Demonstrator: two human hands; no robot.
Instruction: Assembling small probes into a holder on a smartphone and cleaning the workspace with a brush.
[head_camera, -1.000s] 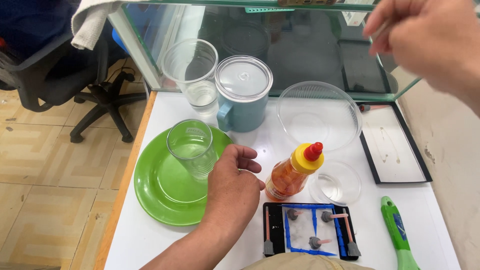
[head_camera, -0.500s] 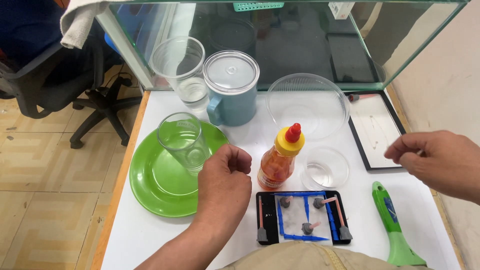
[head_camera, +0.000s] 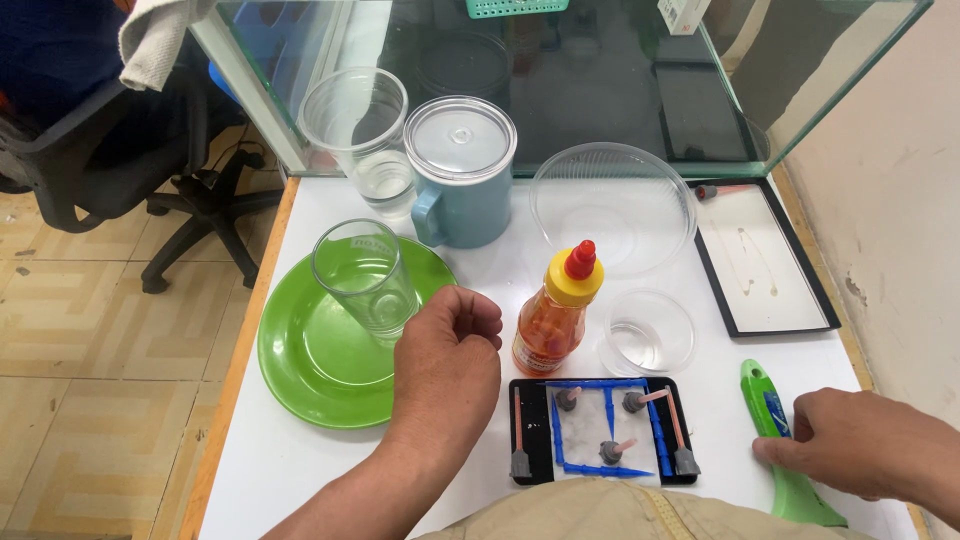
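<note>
Nearest to us, our right hand (head_camera: 865, 445) lies low on the white table (head_camera: 300, 460), its fingertips touching the green plastic handle (head_camera: 778, 440) — a glossy, curved tool with a blue label patch; whether the fingers have closed round it we cannot tell. Half a second ago that hand hovered higher, level with the small clear dish, with fingers pinched; now it has dropped onto the handle. Beside it sits a flat black tray (head_camera: 530, 425) with blue strips framing a white pad, and small grey-tipped pink sticks on it. Our left hand (head_camera: 447, 365) rests in a loose fist, holding nothing, at the rim of the smooth green plate (head_camera: 310, 370) — much as it was before. On the plate stands a clear ribbed glass tumbler (head_camera: 365, 280). Just right of the hand stands an orange sauce bottle (head_camera: 550, 320) with a yellow cap and red nozzle, then a small clear round dish (head_camera: 650, 333). Farther back we see a wide transparent bowl (head_camera: 612, 205), a blue mug with a clear lid (head_camera: 462, 175), a tall plastic cup (head_camera: 360, 125) and a shallow black-framed tray (head_camera: 762, 260). Behind everything stands a glass tank (head_camera: 560, 90).
</note>
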